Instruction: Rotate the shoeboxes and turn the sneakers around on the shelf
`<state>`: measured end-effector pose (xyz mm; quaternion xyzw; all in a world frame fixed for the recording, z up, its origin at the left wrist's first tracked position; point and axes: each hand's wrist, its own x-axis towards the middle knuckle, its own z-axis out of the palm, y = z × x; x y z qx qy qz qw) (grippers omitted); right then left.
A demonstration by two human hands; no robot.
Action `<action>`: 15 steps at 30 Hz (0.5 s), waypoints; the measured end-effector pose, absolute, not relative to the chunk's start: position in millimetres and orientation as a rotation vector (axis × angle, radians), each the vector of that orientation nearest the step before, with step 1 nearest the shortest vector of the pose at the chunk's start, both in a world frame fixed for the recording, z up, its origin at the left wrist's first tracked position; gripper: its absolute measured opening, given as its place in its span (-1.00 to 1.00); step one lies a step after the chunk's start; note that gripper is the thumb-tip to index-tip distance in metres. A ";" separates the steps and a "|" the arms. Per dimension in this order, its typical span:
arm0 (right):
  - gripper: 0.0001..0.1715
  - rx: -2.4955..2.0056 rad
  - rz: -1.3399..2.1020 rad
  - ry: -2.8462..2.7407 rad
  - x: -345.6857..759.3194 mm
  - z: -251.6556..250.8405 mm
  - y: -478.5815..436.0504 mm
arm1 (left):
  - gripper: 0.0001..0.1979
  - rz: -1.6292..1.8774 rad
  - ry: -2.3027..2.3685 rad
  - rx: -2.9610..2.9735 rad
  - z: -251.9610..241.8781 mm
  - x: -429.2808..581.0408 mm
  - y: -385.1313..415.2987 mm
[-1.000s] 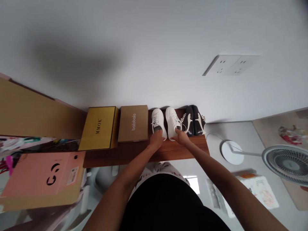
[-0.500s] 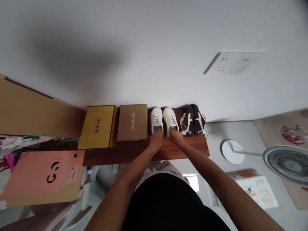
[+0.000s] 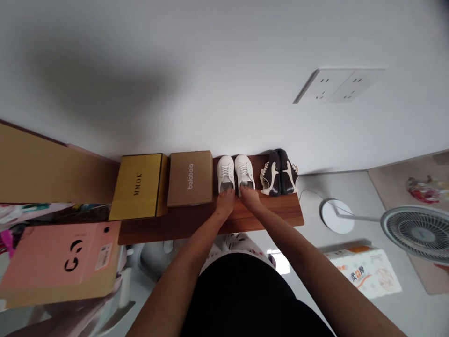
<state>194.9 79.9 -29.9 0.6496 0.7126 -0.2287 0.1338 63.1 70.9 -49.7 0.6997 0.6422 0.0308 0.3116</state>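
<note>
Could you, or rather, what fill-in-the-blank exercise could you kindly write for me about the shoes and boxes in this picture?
1. The shoes at the left hand and right hand are coloured ____.
2. The lettering on the brown box reads ____.
3. The yellow box is printed with the letters ____.
4. In the picture, the dark shoes stand to the ____ of the pair at the hands.

Missing words: white; balabala; MMOK; right.

Pale wall (image 3: 224, 56), soft shadow (image 3: 105, 84) — 2 adjoining sockets (image 3: 336, 86), brown wooden shelf (image 3: 286, 206), glossy grey floor (image 3: 361, 194).
</note>
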 end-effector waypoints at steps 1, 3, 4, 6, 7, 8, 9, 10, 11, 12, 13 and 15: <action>-0.76 1.881 -0.653 2.077 193.9 -30.8 79.6 | -0.72 0.090 1.694 1.843 -50.2 63.5 71.5; -0.76 1.881 -0.635 2.098 191.5 -31.5 79.2 | -0.72 0.100 1.689 1.850 -50.2 64.4 72.1; -0.76 1.882 -0.628 2.109 190.1 -31.1 79.2 | -0.72 0.094 1.690 1.860 -49.5 64.9 72.2; -0.77 1.885 -0.616 2.140 188.0 -28.7 79.3 | -0.71 0.060 1.704 1.893 -46.0 65.9 72.1; -0.77 1.889 -0.612 2.160 188.0 -26.9 79.0 | -0.72 0.044 1.713 1.914 -43.2 66.4 71.9; -0.77 1.901 -0.610 2.183 189.6 -24.8 78.2 | -0.73 0.033 1.724 1.935 -39.8 66.8 71.5; -0.75 1.923 -0.617 2.209 193.2 -22.8 76.5 | -0.75 0.026 1.732 1.957 -35.9 67.4 71.0; -0.72 1.956 -0.635 2.242 199.5 -21.0 73.7 | -0.75 0.027 1.734 1.975 -31.8 68.2 70.0; -0.69 2.002 -0.666 2.281 208.9 -19.8 69.9 | -0.73 0.039 1.724 1.985 -27.8 69.4 68.6; -0.68 2.065 -0.705 2.322 221.5 -19.4 64.9 | -0.69 0.061 1.699 1.987 -24.2 71.5 66.8; -0.66 2.143 -0.744 2.359 237.2 -20.0 59.1 | -0.64 0.094 1.659 1.982 -21.3 74.9 64.5; -0.64 2.382 -0.767 2.368 276.1 -24.1 46.5 | -0.56 0.181 1.531 1.947 -18.6 87.3 59.6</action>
